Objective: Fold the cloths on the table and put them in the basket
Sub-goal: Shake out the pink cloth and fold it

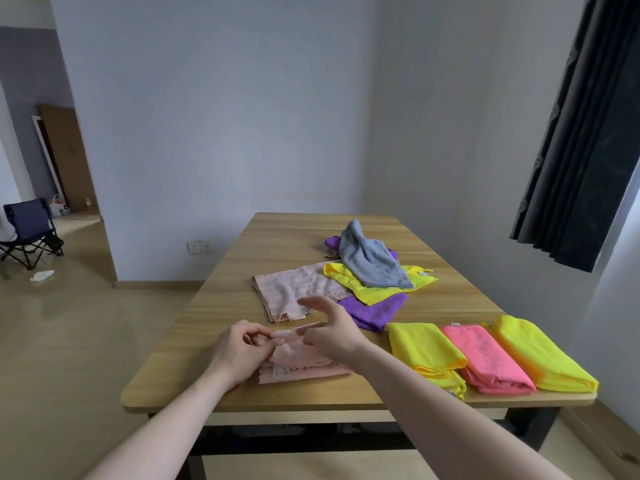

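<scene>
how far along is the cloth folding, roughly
Done: three folded cloths lie at the table's near right, yellow, pink, yellow. In hand: left hand pinches a pale pink cloth; right hand hovers open. Left: the unfolded pile. No basket visible.

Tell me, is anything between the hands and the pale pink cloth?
No. The left hand already pinches the pale pink cloth, and the right hand hovers open just above it. No basket is in view.

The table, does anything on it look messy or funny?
Yes. On the wooden table, a crumpled grey-blue towel lies heaped over an unfolded yellow cloth and purple cloth, unlike the three folded cloths near the front edge. No basket is in view.
</scene>
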Motion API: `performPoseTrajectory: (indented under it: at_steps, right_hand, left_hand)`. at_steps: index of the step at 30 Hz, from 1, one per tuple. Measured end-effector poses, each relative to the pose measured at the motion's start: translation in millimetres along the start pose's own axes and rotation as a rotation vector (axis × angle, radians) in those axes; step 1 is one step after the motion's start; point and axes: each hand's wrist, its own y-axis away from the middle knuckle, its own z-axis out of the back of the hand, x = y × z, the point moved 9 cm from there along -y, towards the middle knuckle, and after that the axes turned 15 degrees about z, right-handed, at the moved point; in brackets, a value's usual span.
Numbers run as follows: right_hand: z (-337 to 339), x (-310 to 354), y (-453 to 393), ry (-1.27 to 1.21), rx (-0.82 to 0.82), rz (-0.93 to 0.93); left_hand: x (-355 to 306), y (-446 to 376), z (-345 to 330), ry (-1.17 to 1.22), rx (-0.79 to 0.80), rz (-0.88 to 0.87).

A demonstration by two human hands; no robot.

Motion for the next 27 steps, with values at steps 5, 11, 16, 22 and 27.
performPoseTrajectory:
  at_steps: [5, 11, 16, 22, 27]
  right_hand:
    - [51, -10, 10, 0.292, -0.214, -0.001]
    - [54, -55, 27, 0.354, -0.09, -0.33]
    - [39, -74, 28, 0.261, -0.006, -0.49]
    - [55, -62, 21, 0.209, -0.184, -0.389]
    - [54, -47, 15, 0.277, -0.235, -0.283]
  left_hand:
    - [1, -1, 3, 0.024, -0.017, -0.015]
    - [4, -3, 5, 0.09, -0.029, 0.016]
    - [6, -2, 2, 0.088, -0.013, 0.027]
    - [-1, 2, -5, -0.036, 0.016, -0.011]
    - [-1, 0, -6, -0.074, 0.007, -0.019]
